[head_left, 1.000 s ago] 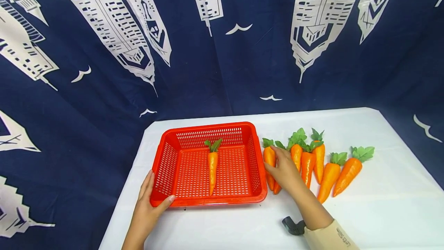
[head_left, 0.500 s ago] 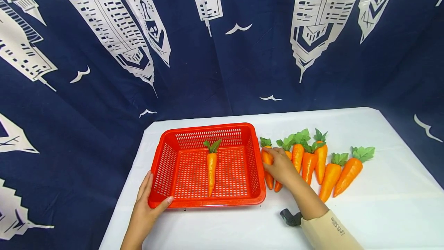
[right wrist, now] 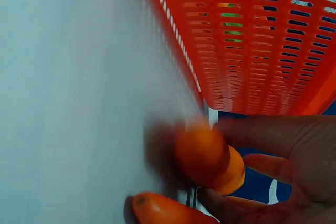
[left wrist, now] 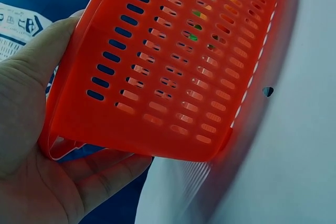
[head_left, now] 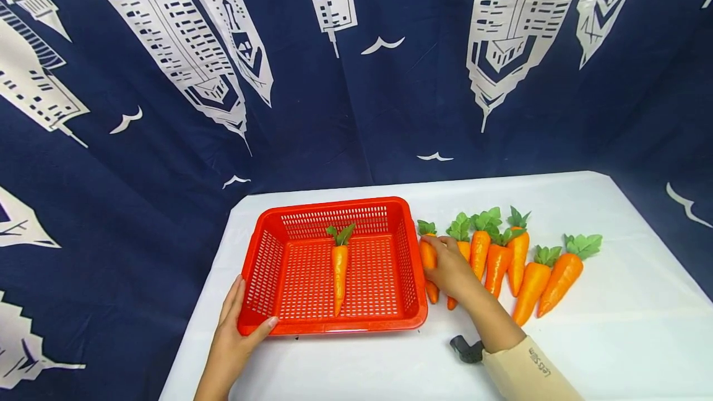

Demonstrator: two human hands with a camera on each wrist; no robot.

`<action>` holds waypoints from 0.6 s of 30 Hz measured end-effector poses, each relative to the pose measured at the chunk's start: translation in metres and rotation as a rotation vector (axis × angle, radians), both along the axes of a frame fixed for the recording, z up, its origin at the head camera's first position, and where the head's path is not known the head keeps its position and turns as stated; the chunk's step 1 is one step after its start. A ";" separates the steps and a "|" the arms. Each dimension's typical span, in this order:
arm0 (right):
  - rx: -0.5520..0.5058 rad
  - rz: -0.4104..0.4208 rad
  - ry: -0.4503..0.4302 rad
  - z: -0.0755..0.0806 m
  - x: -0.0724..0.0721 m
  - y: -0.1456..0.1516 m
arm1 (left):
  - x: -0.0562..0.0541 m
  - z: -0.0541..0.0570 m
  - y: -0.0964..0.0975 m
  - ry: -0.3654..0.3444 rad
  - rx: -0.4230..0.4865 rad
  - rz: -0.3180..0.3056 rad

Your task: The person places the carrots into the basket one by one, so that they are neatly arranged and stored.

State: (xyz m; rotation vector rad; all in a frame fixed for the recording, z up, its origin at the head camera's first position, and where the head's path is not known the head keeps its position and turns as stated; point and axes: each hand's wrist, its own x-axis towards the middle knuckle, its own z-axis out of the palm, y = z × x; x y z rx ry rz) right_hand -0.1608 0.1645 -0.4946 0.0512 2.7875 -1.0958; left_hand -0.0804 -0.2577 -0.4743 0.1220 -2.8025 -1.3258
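Note:
My left hand (head_left: 231, 339) holds the near left corner of a red plastic basket (head_left: 362, 327). Its thumb lies at the front rim, and in the left wrist view the fingers reach under the rim. One carrot (head_left: 340, 274) with green leaves lies inside the basket. Just outside the basket's right wall, my right hand (head_left: 453, 271) grips the leftmost carrot (head_left: 427, 255) between thumb and fingers. In the right wrist view that carrot (right wrist: 202, 153) points its tip toward the camera. A second carrot (head_left: 464, 249) is partly hidden by the right hand.
Several more carrots lie in a loose row to the right, among them a thick one (head_left: 531, 289) and the outermost (head_left: 561, 280). All rest on a white table (head_left: 624, 339) before a dark blue printed cloth (head_left: 356, 116). A black device (head_left: 466, 349) sits by the right wrist.
The right hand has moved slightly left and taken hold of the leftmost carrot. Neighbouring carrots have shifted a little right. The basket has slid slightly left, with the left hand still on it.

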 end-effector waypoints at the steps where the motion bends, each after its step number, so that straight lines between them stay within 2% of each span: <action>1: -0.008 -0.009 -0.001 0.000 0.000 0.000 | 0.000 0.000 0.000 -0.001 0.004 -0.001; 6: -0.017 -0.045 0.018 -0.004 -0.001 0.001 | 0.000 -0.001 -0.002 0.004 0.008 -0.003; 13: 0.028 -0.023 0.043 -0.006 -0.001 0.002 | 0.000 0.001 -0.001 -0.007 0.003 -0.004; 18: -0.023 -0.044 0.029 -0.004 -0.002 0.005 | -0.001 0.000 -0.001 -0.012 -0.001 -0.007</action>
